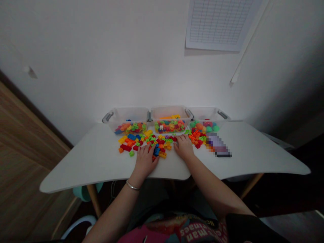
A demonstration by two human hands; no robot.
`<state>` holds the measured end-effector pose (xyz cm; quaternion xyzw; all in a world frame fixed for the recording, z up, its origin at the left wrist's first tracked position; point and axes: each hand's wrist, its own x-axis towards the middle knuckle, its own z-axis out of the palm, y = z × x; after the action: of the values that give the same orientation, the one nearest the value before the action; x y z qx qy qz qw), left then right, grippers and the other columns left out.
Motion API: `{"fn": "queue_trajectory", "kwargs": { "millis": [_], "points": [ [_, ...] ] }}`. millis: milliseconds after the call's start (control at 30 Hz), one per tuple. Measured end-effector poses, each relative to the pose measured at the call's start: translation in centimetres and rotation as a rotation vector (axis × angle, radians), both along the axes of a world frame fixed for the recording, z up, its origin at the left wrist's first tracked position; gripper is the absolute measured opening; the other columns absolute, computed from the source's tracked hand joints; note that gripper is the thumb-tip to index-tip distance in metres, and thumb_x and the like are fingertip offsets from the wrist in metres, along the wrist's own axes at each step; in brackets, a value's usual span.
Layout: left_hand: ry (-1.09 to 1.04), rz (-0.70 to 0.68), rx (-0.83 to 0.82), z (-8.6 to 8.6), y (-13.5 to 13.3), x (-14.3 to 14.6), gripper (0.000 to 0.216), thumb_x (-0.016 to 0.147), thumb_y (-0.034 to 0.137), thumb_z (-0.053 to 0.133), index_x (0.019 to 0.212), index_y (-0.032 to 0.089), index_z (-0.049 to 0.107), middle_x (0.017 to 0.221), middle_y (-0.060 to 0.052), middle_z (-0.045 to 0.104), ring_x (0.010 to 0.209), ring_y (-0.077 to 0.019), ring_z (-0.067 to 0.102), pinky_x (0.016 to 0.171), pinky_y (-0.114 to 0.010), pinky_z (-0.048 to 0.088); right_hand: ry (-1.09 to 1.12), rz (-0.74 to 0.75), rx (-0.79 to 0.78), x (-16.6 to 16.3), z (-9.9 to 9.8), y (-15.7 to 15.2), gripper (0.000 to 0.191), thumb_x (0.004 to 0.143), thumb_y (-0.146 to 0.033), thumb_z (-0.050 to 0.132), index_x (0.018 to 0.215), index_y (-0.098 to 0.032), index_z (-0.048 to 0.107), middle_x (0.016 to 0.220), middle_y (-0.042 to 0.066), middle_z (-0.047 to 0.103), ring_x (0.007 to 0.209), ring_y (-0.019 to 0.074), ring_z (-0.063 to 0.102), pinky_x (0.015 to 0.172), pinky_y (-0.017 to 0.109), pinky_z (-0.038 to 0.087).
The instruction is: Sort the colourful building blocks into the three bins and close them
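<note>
Loose toy building bricks in red, yellow, blue, orange and green lie in a pile across the white table (96, 165). My left hand (146, 160) rests at the front left of the pile, fingers spread over some bricks. Right beside its thumb and index finger are a blue brick (157, 149) and a yellow brick (162, 155). My right hand (184, 147) lies palm down at the right of the pile's middle, its fingers apart and bent. Small red bricks (173, 138) sit at its fingertips. What is under both palms is hidden.
Three clear plastic bins stand along the wall: the left bin (131, 113) and middle bin (170, 111) hold bricks, the right bin (206, 113) holds round coloured pieces. Orange and red bricks (196, 135) lie before the right bin, next to a pixelated flat object (219, 145).
</note>
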<state>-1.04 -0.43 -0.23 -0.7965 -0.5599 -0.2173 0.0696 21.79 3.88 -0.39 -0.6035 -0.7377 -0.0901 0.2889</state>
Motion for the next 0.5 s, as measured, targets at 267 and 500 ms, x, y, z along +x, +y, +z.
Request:
{"fn": "queue_trajectory", "kwargs": {
  "millis": [267, 500],
  "points": [
    [0.013, 0.006, -0.008, 0.06, -0.02, 0.05, 0.057, 0.084, 0.039, 0.056, 0.136, 0.016, 0.053, 0.137, -0.017, 0.055, 0.126, -0.0326, 0.049, 0.114, -0.055, 0.028, 0.038, 0.021, 0.021, 0.05, 0.36, -0.16, 0.033, 0.085, -0.021, 0.054, 0.115, -0.022, 0.069, 0.116, 0.009, 0.067, 0.111, 0.0284, 0.051, 0.101, 0.043, 0.041],
    [0.013, 0.011, -0.026, 0.18, -0.04, 0.06, 0.057, 0.084, 0.038, 0.058, 0.136, 0.016, 0.053, 0.137, -0.017, 0.055, 0.127, -0.0331, 0.049, 0.115, -0.056, 0.027, 0.044, 0.035, -0.014, 0.31, -0.03, 0.16, 0.034, 0.084, -0.013, 0.051, 0.109, -0.019, 0.073, 0.112, 0.007, 0.071, 0.109, 0.0269, 0.052, 0.103, 0.041, 0.04]
  ]
}}
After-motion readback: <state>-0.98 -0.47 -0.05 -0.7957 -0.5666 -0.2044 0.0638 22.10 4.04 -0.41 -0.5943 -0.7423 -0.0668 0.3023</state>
